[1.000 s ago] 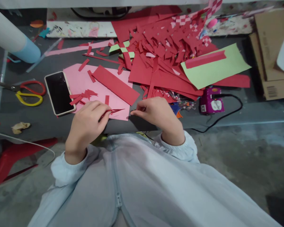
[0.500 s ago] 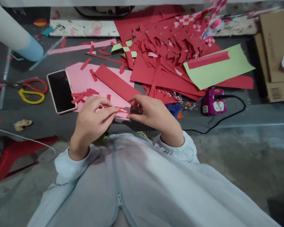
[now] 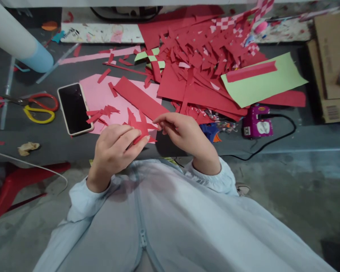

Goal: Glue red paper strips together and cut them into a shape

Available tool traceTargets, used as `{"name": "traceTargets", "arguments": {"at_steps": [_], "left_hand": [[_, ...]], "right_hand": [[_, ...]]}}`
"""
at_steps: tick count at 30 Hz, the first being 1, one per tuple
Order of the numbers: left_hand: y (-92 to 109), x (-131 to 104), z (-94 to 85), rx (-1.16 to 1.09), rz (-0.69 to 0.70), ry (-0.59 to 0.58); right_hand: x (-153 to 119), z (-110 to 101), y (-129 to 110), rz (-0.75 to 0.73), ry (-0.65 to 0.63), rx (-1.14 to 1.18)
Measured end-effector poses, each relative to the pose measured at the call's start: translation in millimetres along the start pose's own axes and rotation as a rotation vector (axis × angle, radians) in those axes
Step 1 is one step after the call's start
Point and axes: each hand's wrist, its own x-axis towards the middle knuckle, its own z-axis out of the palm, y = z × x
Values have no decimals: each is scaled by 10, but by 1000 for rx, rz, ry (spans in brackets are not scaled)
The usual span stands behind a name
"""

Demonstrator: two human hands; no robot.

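Observation:
My left hand (image 3: pixel 116 147) pinches a folded red paper piece (image 3: pixel 141 125) with several pointed ends between thumb and fingers. The fingers of my right hand (image 3: pixel 181 132) are curled together at the right-hand point of that piece; its thumb is mostly hidden. Beneath lies a pink paper sheet (image 3: pixel 95 90). On the sheet are a long red paper strip (image 3: pixel 138 96) and a small heap of red paper scraps (image 3: pixel 104 112), just beyond my left hand.
To the left are a phone (image 3: pixel 75 109) and scissors (image 3: pixel 39 109) with red and yellow handles. A large pile of cut red paper (image 3: pixel 198 49) covers the back. On the right lie a green sheet (image 3: pixel 266 83), a purple box with a black cable (image 3: pixel 257 122) and cardboard (image 3: pixel 334 56).
The folded red piece, mostly hidden between my hands before, now stands raised with its points showing. My left hand shifted slightly right, and my right hand's fingers drew together.

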Motion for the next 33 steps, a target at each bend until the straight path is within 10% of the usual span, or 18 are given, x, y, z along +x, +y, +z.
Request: {"name": "traceTargets", "arguments": {"at_steps": [7, 17, 28, 33], "left_hand": [[13, -64, 10, -170, -204, -245], [30, -12, 11, -222, -229, -60], [20, 19, 204, -948, -1151, -226], [54, 106, 229, -1152, -1247, -226]], "right_hand": [[27, 13, -76, 34, -74, 190], [47, 27, -57, 72, -80, 200], [41, 45, -60, 46, -127, 219], [38, 60, -65, 43, -164, 227]]}}
